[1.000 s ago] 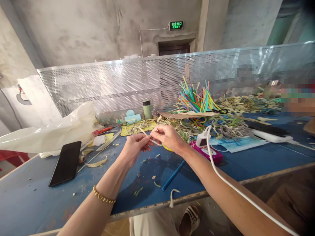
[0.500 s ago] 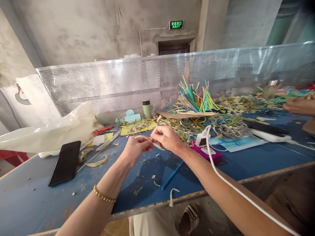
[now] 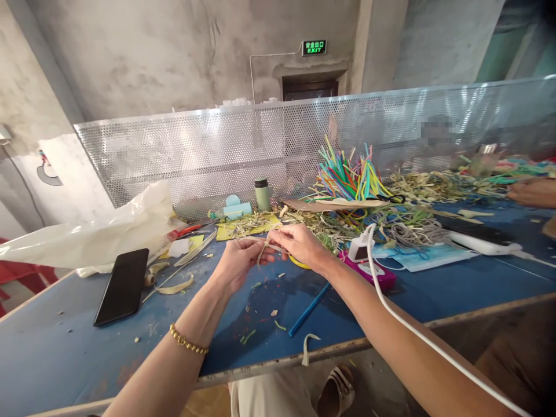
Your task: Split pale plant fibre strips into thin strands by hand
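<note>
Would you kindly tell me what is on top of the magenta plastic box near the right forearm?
A white plastic charging adapter with a white cable stands on the magenta box. The surface beneath the adapter is covered and cannot be seen.

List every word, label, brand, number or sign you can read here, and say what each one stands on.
"安全出口": upper line of the green-lit sign on the wall above the doorway.
"EXIT": lower line of the same sign.
Too small or blurred to read: any marking on the magenta box beside the white plug.
No other text can be made out.
</note>
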Tool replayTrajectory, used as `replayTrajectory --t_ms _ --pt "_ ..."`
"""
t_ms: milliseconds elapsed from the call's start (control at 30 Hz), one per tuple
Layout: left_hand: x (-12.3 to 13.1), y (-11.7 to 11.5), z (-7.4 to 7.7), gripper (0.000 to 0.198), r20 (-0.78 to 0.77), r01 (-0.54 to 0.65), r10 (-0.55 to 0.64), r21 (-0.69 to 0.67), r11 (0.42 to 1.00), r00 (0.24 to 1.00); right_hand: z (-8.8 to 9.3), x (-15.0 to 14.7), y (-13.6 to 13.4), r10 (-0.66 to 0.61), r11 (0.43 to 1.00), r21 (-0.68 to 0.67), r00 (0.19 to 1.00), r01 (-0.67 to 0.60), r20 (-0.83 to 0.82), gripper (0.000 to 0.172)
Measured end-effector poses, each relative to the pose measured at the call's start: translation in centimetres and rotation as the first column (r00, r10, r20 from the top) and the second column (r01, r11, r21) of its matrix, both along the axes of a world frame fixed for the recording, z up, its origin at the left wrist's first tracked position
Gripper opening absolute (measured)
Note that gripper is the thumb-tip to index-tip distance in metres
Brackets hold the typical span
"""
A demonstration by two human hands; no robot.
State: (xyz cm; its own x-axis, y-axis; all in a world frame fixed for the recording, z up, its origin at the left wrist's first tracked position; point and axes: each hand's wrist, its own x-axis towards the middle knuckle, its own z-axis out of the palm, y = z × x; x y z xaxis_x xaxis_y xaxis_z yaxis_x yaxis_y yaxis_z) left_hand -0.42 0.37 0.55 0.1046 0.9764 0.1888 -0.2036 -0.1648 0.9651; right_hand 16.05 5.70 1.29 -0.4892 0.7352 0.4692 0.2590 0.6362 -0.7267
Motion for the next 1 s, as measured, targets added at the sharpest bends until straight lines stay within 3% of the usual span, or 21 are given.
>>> replayTrajectory --t_ms 133,267,433,633,1000 --pt "-0.1 0.4 -0.4 0.032 0.027 -0.125 0.124 0.032 0.992 0.992 -0.1 0.1 0.0 0.058 0.995 -0.085 0.998 -0.058 0.001 0.035" --pt "-0.1 0.4 -0.4 0.031 0.000 -0.115 0.115 0.032 0.993 0.993 -0.2 0.2 0.1 0.119 0.984 -0.133 0.992 -0.122 -0.028 0.020" --pt "0.0 0.2 -0.1 0.033 -0.055 -0.047 0.048 0.025 0.999 0.997 0.0 0.2 0.0 0.044 0.998 -0.054 0.998 -0.042 0.036 0.014" --pt "0.0 0.0 -0.1 0.028 -0.066 -0.086 0.085 -0.024 0.996 0.994 0.4 0.2 -0.3 0.020 0.997 0.070 0.995 -0.027 0.097 0.012" --pt "-0.5 0.0 0.0 0.026 -0.056 -0.031 0.029 -0.047 0.998 0.998 0.8 0.2 -0.7 -0.066 0.983 0.179 0.982 0.033 0.179 0.012"
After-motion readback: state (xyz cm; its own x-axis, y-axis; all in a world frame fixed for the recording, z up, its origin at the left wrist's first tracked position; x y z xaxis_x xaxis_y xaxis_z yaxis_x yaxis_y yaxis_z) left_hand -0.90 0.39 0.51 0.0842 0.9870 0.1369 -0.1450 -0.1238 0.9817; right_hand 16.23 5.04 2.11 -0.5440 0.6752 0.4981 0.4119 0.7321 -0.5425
